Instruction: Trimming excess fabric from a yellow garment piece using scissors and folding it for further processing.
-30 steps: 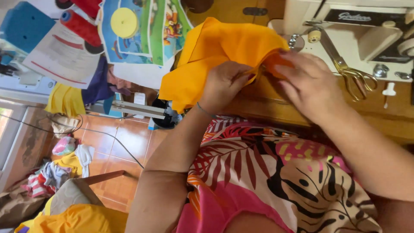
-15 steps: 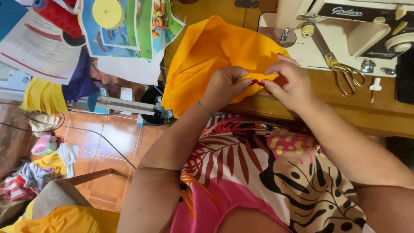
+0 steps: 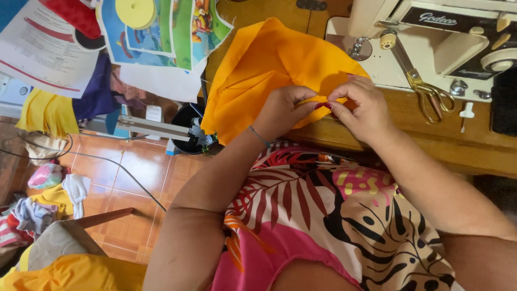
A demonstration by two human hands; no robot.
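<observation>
Nearest the camera: patterned garment (image 3: pixel 344 215) in pink, red and black leaf print, both forearms reaching forward over it.

Left hand (image 3: pixel 283 110): fingers curled, thumb and fingertips pinching a fold of the orange fabric (image 3: pixel 269 70) at its near edge. Thin bracelet (image 3: pixel 261 137) at the wrist.

Right hand (image 3: pixel 361 105): fingers bent, fingertips pinching the same fold, just beside the left fingertips; the two hands meet almost tip to tip, dark red nails visible.

Orange fabric: lies on the wooden table (image 3: pixel 431 137), spreading away and to the left of the hands; its near edge is between the fingertips, its left part hangs over the table edge. Most of the cloth is beyond the left hand; part lies under the right hand.

Further off, right: brass-coloured scissors (image 3: pixel 423 86) on the base of a cream sewing machine (image 3: pixel 431 37), well apart from the hands.

Further off, left: printed sheets (image 3: pixel 161 32), a yellow tape roll (image 3: pixel 134 11), yellow cloth (image 3: pixel 46 110).

Floor below left: orange tiles (image 3: pixel 129 172), heaped clothes (image 3: pixel 37 210)
</observation>
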